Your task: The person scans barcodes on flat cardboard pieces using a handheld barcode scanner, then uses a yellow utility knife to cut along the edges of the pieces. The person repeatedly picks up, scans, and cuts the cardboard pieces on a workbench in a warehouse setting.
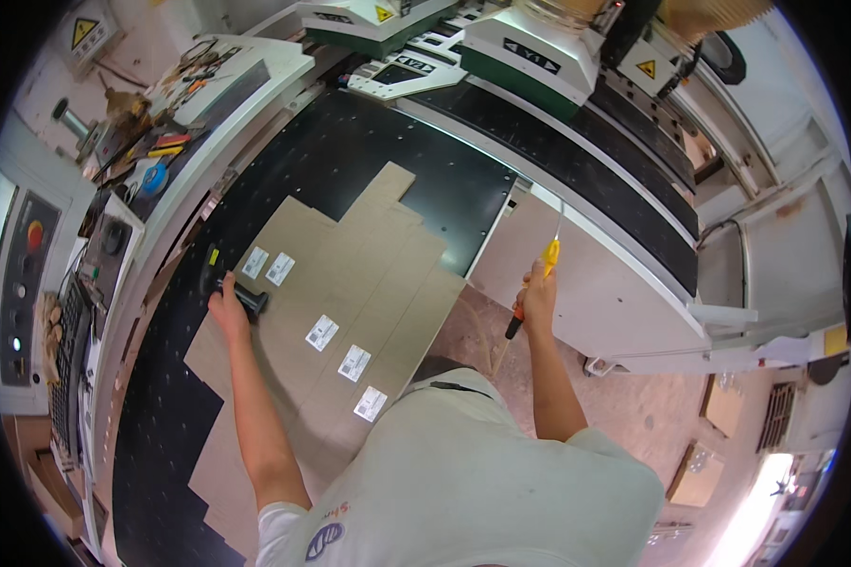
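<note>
My left hand [229, 310] is closed around a black handheld barcode scanner [251, 302], held over the left edge of the brown panels. My fingers partly cover its grip. Flat brown panels [350, 255] lie edge to edge on the black machine table [444, 156], and their outline is stepped. Several white printed labels [321, 333] are stuck on them. Off to the right, my right hand [539, 300] grips a yellow air blow gun [551, 255] with a thin metal nozzle pointing away from me. Its orange and black lower end shows below my fist.
Machine heads [529, 57] with green lower parts stand at the back above black rails. At left are a tool-strewn ledge [255, 76], a keyboard [69, 364] and a control panel with a red button [35, 234]. A pale board [615, 274] stands at right, over the reddish floor.
</note>
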A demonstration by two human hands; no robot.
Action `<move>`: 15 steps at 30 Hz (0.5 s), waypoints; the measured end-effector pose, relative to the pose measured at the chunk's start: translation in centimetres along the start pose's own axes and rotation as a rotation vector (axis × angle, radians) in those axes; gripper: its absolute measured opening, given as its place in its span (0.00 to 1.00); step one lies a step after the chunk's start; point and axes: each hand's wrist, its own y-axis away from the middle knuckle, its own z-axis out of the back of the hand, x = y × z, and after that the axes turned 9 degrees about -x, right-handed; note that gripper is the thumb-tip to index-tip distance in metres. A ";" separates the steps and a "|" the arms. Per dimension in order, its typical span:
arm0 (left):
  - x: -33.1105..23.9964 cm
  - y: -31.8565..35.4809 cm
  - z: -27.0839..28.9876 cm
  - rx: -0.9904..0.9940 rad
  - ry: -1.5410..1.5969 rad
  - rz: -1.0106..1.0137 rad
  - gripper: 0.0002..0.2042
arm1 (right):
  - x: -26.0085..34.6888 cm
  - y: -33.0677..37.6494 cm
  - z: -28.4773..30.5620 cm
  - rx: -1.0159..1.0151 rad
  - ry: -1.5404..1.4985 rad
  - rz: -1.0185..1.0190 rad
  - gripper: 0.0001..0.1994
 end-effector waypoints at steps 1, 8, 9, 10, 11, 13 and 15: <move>0.0 -0.2 0.5 -0.005 -0.092 -0.021 0.23 | 0.4 0.6 -0.5 0.086 0.039 -0.002 0.19; -1.6 0.4 0.4 0.033 -0.166 -0.032 0.24 | 7.6 7.8 0.0 0.974 0.409 0.009 0.20; -1.6 0.5 0.2 0.024 -0.138 -0.010 0.24 | 8.7 8.9 -0.2 1.077 0.428 0.028 0.20; -0.4 -0.2 1.0 -0.009 -0.098 -0.015 0.24 | 9.8 10.1 -0.6 1.200 0.448 0.057 0.21; -0.1 -0.2 1.0 0.008 -0.077 0.039 0.24 | 10.3 10.7 -0.7 1.294 0.465 0.091 0.20; -2.1 1.0 0.1 0.023 -0.181 0.001 0.24 | 10.9 11.3 -0.4 1.440 0.493 0.137 0.18; -1.6 0.5 0.3 0.028 -0.135 -0.024 0.23 | 13.0 12.9 -0.8 1.536 0.530 0.158 0.17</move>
